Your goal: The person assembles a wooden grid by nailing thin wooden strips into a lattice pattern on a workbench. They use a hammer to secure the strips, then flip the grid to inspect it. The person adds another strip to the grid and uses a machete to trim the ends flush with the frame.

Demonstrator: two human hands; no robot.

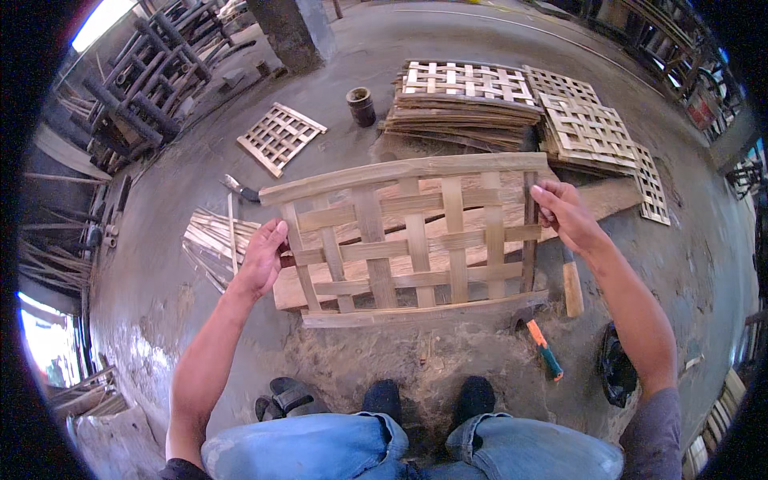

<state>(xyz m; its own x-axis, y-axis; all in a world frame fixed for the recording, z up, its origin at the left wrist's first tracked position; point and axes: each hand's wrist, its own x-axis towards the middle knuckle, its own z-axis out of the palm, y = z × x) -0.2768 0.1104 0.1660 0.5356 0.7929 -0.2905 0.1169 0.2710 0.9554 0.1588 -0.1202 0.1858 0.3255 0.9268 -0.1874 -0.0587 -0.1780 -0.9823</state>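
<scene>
Between my two hands I hold up a rectangular woven bamboo panel (382, 250), an open lattice of flat strips framed by thicker slats. My left hand (262, 258) is closed on its left side slat, thumb on the near face. On the opposite side, my right hand (570, 214) pinches the upper part of the right slat. Under the panel lies a long wooden plank (592, 204), partly hidden by it. Below my right hand a wooden-handled tool (572, 288) rests with its upper end hidden. A hammer-like tool with an orange and green handle (546, 352) lies nearer to me.
Stacked woven panels (464, 112) stand beyond, with more panels (588, 132) to their right. A smaller lattice (282, 138), a bamboo cup (361, 106), a knife (240, 189) and loose strips (214, 240) lie on the left. A black bag (616, 366) and sandals (290, 398) are near my legs.
</scene>
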